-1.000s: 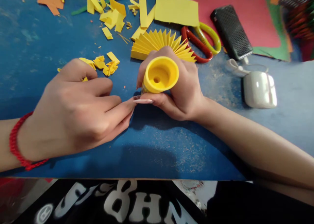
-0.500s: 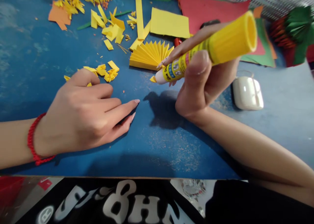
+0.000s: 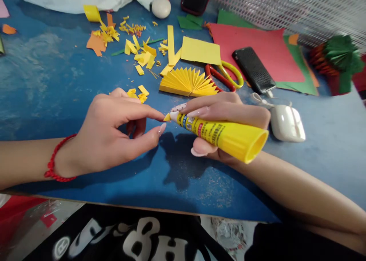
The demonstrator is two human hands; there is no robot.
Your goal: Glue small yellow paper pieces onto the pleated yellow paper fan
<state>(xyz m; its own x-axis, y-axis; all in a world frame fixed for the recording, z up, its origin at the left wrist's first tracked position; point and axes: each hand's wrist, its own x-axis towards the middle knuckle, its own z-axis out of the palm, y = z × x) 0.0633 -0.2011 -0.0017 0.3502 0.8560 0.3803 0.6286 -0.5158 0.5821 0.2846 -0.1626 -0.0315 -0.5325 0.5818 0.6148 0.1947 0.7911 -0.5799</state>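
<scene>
My right hand (image 3: 225,112) is closed around a yellow glue tube (image 3: 221,134), its white end pointing left. A small yellow piece (image 3: 167,117) sits at that white end; I cannot tell whether it is folded paper or part of the tube. The index fingertip of my left hand (image 3: 114,127) reaches this piece, apparently touching it. A gap separates my left thumb from the index finger. Beyond my hands lies a pleated yellow paper fan (image 3: 188,82). Small folded yellow paper pieces (image 3: 143,94) lie just past my left knuckles.
Scissors (image 3: 223,78), a yellow paper sheet (image 3: 201,50) and a black phone (image 3: 254,70) lie behind the fan. A white earbud case (image 3: 287,123) sits right of the tube. Yellow scraps (image 3: 145,55) litter the blue table (image 3: 51,97). A white mesh basket (image 3: 286,9) stands at the back.
My left hand has turned, its index finger extending to the glue tube's tip. The tube has lowered and its wide end has swung down. The view has shifted, showing more of the table's far side.
</scene>
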